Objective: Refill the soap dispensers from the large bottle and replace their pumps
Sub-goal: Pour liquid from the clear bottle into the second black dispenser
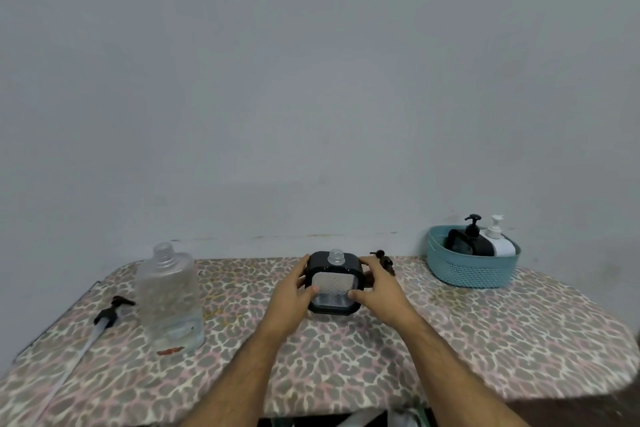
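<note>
We have both hands clamped on the black dispenser (331,282) at mid-tabletop (485,329), left hand (294,288) on one side, right hand (375,282) on the other, its threaded neck open. Its pump (384,261) lies just behind (partly hidden by the right hand). The big bottle (169,295) stands uncapped well to our left. Best we keep the dispenser upright and steady with one hand while the other fetches the bottle, then pour slowly into that narrow neck

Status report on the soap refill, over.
Both hands, left and right, grip the black dispenser, neck open. Big bottle uncapped, left; its pump on the table. Nothing in the way.
</note>
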`<state>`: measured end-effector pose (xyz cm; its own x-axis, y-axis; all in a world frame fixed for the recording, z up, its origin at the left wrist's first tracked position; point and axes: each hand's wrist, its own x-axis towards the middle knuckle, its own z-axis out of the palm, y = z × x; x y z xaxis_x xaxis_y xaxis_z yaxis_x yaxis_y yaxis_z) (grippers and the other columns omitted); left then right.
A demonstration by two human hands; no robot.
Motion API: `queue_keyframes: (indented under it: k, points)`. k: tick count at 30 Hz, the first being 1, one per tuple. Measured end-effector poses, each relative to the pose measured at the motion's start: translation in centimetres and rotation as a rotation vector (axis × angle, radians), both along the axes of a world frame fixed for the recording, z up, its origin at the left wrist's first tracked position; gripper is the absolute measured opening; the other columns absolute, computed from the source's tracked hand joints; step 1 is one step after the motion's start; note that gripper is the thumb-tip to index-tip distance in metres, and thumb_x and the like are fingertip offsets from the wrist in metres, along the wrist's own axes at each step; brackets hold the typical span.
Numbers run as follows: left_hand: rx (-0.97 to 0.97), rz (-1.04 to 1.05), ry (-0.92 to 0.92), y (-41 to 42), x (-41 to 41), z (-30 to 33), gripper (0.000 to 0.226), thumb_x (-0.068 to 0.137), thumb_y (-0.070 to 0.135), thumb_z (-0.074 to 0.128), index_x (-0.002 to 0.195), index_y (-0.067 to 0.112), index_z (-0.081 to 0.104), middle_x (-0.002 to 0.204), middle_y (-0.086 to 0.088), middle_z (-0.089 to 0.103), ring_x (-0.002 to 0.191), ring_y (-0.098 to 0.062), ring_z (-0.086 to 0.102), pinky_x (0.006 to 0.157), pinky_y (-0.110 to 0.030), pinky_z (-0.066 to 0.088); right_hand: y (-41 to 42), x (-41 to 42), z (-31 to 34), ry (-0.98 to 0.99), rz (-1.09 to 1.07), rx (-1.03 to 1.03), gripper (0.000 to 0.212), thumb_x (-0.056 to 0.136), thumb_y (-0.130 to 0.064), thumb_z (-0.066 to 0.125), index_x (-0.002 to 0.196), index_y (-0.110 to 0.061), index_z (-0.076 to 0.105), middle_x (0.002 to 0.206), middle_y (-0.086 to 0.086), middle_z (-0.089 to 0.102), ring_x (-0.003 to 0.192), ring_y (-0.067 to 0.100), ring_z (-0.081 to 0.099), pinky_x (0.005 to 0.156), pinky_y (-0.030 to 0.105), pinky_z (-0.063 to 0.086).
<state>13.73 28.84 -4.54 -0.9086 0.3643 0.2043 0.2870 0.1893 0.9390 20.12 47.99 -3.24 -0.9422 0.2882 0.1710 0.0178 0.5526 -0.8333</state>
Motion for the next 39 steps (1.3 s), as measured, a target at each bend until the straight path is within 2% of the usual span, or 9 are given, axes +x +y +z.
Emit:
queue_keyframes:
  k: [7, 13, 16, 19, 23, 27, 34, 37, 39]
  points:
    - [0.019, -0.046, -0.016, -4.2, 3.1, -0.8, 0.064, 0.096, 0.002, 0.055, 0.147, 0.037, 0.038, 0.133, 0.014, 0.052, 0.129, -0.012, 0.05, 0.099, -0.03, 0.051, -3.4, 2.9, -0.6, -0.031, 0.087, -0.016, 0.072, 0.076, -0.014, 0.083, 0.138, -0.024, 0.047, 0.109, -0.003, 0.063, 0.106, 0.019, 0.061, 0.092, 0.038, 0.052]
    - [0.066, -0.05, -0.096, -5.3, 4.1, -2.6, 0.064, 0.097, -0.003, 0.052, 0.146, 0.036, 0.037, 0.14, 0.009, 0.049, 0.127, -0.01, 0.048, 0.078, -0.012, 0.052, -4.7, 4.1, -1.4, -0.056, 0.098, -0.017, 0.062, 0.076, -0.011, 0.082, 0.13, -0.02, 0.052, 0.115, -0.001, 0.063, 0.108, 0.018, 0.061, 0.091, 0.037, 0.052]
    - [0.05, -0.052, -0.102, -5.2, 4.0, -3.1, 0.065, 0.097, -0.003, 0.051, 0.15, 0.031, 0.035, 0.146, 0.004, 0.046, 0.128, -0.011, 0.047, 0.084, -0.015, 0.051, -4.9, 4.4, -1.7, -0.061, 0.086, -0.044, 0.058, 0.076, -0.008, 0.081, 0.124, -0.02, 0.051, 0.111, -0.004, 0.062, 0.099, 0.012, 0.063, 0.078, 0.024, 0.053]
    - [0.022, -0.039, -0.095, -5.1, 3.6, -3.3, 0.063, 0.098, -0.001, 0.049, 0.15, 0.033, 0.036, 0.148, 0.003, 0.045, 0.129, -0.011, 0.046, 0.096, -0.022, 0.047, -5.3, 4.4, -2.0, -0.065, 0.06, -0.06, 0.054, 0.074, -0.011, 0.083, 0.115, -0.023, 0.05, 0.103, -0.006, 0.062, 0.092, 0.008, 0.063, 0.074, 0.023, 0.052]
    - [0.004, 0.048, -0.067, -5.0, 3.2, -3.5, 0.059, 0.099, 0.001, 0.048, 0.148, 0.033, 0.04, 0.148, 0.003, 0.047, 0.124, -0.008, 0.048, 0.099, -0.025, 0.047, -6.5, 4.2, -2.9, -0.051, 0.01, -0.051, 0.049, 0.072, -0.019, 0.084, 0.105, -0.025, 0.048, 0.096, -0.012, 0.062, 0.083, 0.002, 0.06, 0.056, 0.008, 0.042]
    - [-0.006, 0.108, -0.047, -4.9, 3.1, -3.7, 0.058, 0.098, 0.005, 0.05, 0.149, 0.03, 0.039, 0.146, 0.002, 0.05, 0.127, -0.011, 0.05, 0.109, -0.04, 0.044, -7.4, 3.9, -3.5, -0.01, -0.011, -0.072, 0.046, 0.072, -0.022, 0.082, 0.093, -0.034, 0.042, 0.094, -0.013, 0.061, 0.082, 0.001, 0.061, 0.054, 0.01, 0.043]
    - [-0.007, 0.111, -0.053, -4.9, 3.4, -3.6, 0.064, 0.097, 0.01, 0.057, 0.153, 0.025, 0.031, 0.147, -0.002, 0.049, 0.132, -0.016, 0.049, 0.11, -0.044, 0.043, -7.3, 3.7, -3.3, -0.012, 0.066, -0.139, 0.062, 0.07, -0.025, 0.086, 0.114, -0.03, 0.044, 0.105, -0.014, 0.062, 0.093, 0.004, 0.063, 0.07, 0.019, 0.05]
    - [0.025, 0.119, -0.055, -5.4, 3.8, -3.6, 0.063, 0.096, 0.012, 0.06, 0.152, 0.025, 0.035, 0.143, 0.0, 0.052, 0.123, -0.008, 0.052, 0.107, -0.034, 0.045, -7.2, 3.7, -3.3, 0.012, 0.118, -0.196, 0.076, 0.07, -0.022, 0.088, 0.129, -0.03, 0.04, 0.115, -0.012, 0.061, 0.102, 0.008, 0.064, 0.08, 0.021, 0.052]
    - [0.021, 0.151, -0.03, -6.0, 4.1, -3.5, 0.056, 0.096, 0.016, 0.061, 0.148, 0.026, 0.041, 0.139, 0.004, 0.055, 0.118, -0.004, 0.053, 0.1, -0.025, 0.046, -7.2, 3.7, -3.4, 0.027, 0.114, -0.199, 0.072, 0.072, -0.019, 0.086, 0.128, -0.03, 0.042, 0.114, -0.012, 0.062, 0.101, 0.007, 0.064, 0.078, 0.02, 0.051]
